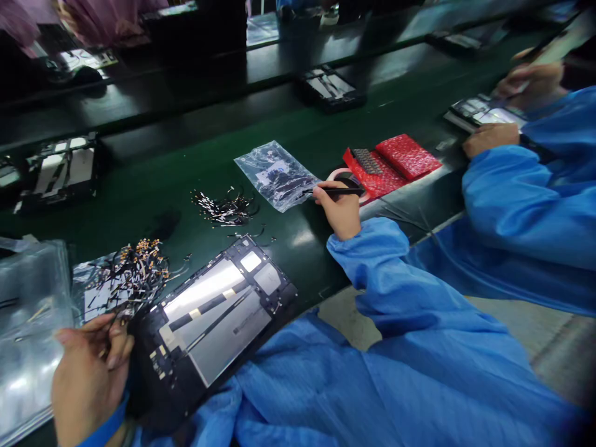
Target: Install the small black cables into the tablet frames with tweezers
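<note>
- Far left edge of the bench [153, 186]: clear plastic bags [28, 316] lay stacked, with a loose heap of small flex cables [133, 273] just beside them.
- My left hand [86, 372] sat at the near left edge, fingers curled and pinched on what looked like one small cable from that heap; too small and blurred to be sure. It touched the left corner of the opened tablet [214, 320].
- The tablet lay face down, tilted, hanging over the near edge toward my lap, just right of the left hand.
- A second cable pile [226, 208] lay mid-bench, behind the tablet; a clear parts bag [277, 174] was just right of it.
- My right hand [339, 211] was closed around black tweezers [335, 191], tips pointing left and touching the parts bag's edge.
- My call: keep the tablet steady with the left hand and grip each cable by its end, not its middle.
- Red bubble-wrap pouches [391, 164] lay further right; a co-worker's hands [491, 138] worked on another tablet at the far right.
</note>
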A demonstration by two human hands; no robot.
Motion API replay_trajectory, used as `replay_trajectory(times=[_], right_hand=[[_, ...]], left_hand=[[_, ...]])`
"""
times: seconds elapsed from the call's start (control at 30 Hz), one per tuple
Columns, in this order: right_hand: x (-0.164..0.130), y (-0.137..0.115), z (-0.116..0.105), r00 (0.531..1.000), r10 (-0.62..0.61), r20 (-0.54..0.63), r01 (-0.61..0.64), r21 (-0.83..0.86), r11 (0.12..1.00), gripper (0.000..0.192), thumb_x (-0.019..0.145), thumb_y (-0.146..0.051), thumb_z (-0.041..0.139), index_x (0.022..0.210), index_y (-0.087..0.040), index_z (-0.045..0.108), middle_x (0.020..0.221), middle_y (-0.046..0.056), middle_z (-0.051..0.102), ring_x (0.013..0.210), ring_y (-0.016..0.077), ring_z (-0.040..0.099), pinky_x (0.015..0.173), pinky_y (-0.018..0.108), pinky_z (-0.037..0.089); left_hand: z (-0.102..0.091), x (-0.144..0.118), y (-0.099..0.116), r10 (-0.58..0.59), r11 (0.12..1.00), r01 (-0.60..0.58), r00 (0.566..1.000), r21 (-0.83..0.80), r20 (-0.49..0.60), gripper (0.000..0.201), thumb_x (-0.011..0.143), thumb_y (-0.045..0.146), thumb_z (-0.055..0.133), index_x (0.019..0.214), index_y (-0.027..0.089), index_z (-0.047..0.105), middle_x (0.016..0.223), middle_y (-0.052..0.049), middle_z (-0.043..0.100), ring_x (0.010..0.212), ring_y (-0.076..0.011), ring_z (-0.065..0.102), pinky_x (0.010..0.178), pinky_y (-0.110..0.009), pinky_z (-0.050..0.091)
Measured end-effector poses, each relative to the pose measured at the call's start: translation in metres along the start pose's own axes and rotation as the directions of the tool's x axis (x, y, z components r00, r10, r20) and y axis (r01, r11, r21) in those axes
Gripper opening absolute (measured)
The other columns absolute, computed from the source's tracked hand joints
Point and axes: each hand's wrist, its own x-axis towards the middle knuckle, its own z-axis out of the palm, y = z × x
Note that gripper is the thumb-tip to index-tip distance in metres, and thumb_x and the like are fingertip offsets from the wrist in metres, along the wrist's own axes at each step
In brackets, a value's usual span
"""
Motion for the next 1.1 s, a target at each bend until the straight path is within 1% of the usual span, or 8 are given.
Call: replay_trajectory(times=[0.1, 0.17, 0.27, 0.37, 0.5, 0.73, 1.0, 1.1], right_hand=[[0.001, 0.003, 0.001, 1.0, -0.001, -0.006, 0.001, 0.012, 1.0, 0.039, 0.075, -0.056, 0.066, 0.089, -0.021, 0.06, 0.079, 0.001, 0.063, 0.069, 0.0165, 0.064, 0.071, 0.037, 0.055], [0.002, 0.003, 0.001, 1.0, -0.006, -0.004, 0.007, 0.017, 1.0, 0.04, 0.075, -0.058, 0.065, 0.087, -0.021, 0.058, 0.077, 0.0, 0.063, 0.068, 0.0159, 0.064, 0.071, 0.036, 0.056], [-0.001, 0.003, 0.001, 1.0, -0.02, 0.008, 0.02, 0.022, 1.0, 0.041, 0.075, -0.06, 0.064, 0.087, -0.021, 0.057, 0.077, 0.0, 0.063, 0.068, 0.0164, 0.065, 0.073, 0.037, 0.056], [-0.005, 0.001, 0.0, 0.999, -0.041, 0.02, 0.041, 0.014, 0.999, 0.041, 0.077, -0.06, 0.061, 0.091, -0.022, 0.056, 0.081, 0.0, 0.064, 0.073, 0.017, 0.067, 0.076, 0.038, 0.056], [-0.009, -0.001, -0.003, 0.998, -0.058, -0.004, 0.058, -0.02, 0.998, 0.039, 0.079, -0.059, 0.06, 0.091, -0.022, 0.055, 0.083, 0.0, 0.064, 0.075, 0.0171, 0.066, 0.078, 0.037, 0.055], [-0.006, 0.001, -0.004, 0.998, -0.052, -0.035, 0.05, -0.06, 0.997, 0.037, 0.078, -0.057, 0.062, 0.087, -0.021, 0.057, 0.081, 0.001, 0.065, 0.075, 0.0181, 0.066, 0.077, 0.037, 0.053], [-0.006, 0.0, -0.003, 0.999, -0.025, -0.021, 0.023, -0.052, 0.998, 0.039, 0.075, -0.058, 0.064, 0.086, -0.021, 0.058, 0.078, 0.001, 0.066, 0.074, 0.0192, 0.067, 0.078, 0.039, 0.053], [-0.003, 0.001, -0.004, 1.0, -0.011, -0.011, 0.01, -0.032, 0.999, 0.039, 0.074, -0.058, 0.065, 0.084, -0.021, 0.058, 0.076, 0.0, 0.066, 0.074, 0.019, 0.068, 0.079, 0.039, 0.054]], left_hand=[[0.003, -0.005, 0.004, -0.094, 0.984, 0.114, 0.985, -0.139, 0.144, 0.05, 0.065, 0.073, 0.063, 0.081, 0.026, 0.068, 0.044, 0.002, 0.043, 0.041, -0.0146, 0.042, 0.034, -0.026, 0.027], [-0.003, -0.004, 0.002, -0.099, 0.961, 0.145, 0.976, -0.237, 0.195, 0.045, 0.066, 0.071, 0.065, 0.081, 0.028, 0.067, 0.046, 0.002, 0.042, 0.039, -0.013, 0.037, 0.032, -0.026, 0.024], [-0.017, 0.001, -0.006, -0.038, 0.907, 0.087, 0.991, -0.412, 0.126, 0.042, 0.069, 0.069, 0.065, 0.077, 0.027, 0.064, 0.051, 0.004, 0.04, 0.038, -0.0081, 0.022, 0.032, -0.025, 0.019], [-0.025, 0.005, -0.011, -0.034, 0.858, 0.062, 0.997, -0.509, 0.063, 0.04, 0.071, 0.064, 0.067, 0.075, 0.024, 0.061, 0.056, 0.005, 0.035, 0.043, -0.007, 0.011, 0.033, -0.024, 0.017], [-0.025, 0.005, -0.013, -0.04, 0.846, 0.067, 0.997, -0.53, 0.062, 0.034, 0.071, 0.056, 0.072, 0.077, 0.023, 0.063, 0.059, 0.005, 0.031, 0.046, -0.0078, 0.009, 0.035, -0.024, 0.015], [-0.027, 0.005, -0.015, -0.021, 0.869, 0.061, 0.996, -0.492, 0.086, 0.018, 0.077, 0.042, 0.071, 0.082, 0.025, 0.066, 0.062, 0.004, 0.025, 0.048, -0.0095, 0.008, 0.036, -0.024, 0.017], [-0.027, 0.008, -0.017, -0.022, 0.884, 0.063, 0.995, -0.464, 0.093, 0.013, 0.078, 0.039, 0.07, 0.08, 0.027, 0.066, 0.059, 0.004, 0.018, 0.049, -0.0113, 0.004, 0.037, -0.025, 0.014], [-0.026, 0.008, -0.016, -0.023, 0.884, 0.064, 0.995, -0.464, 0.093, 0.015, 0.075, 0.039, 0.073, 0.08, 0.027, 0.066, 0.059, 0.004, 0.017, 0.049, -0.0109, 0.004, 0.036, -0.024, 0.015]])
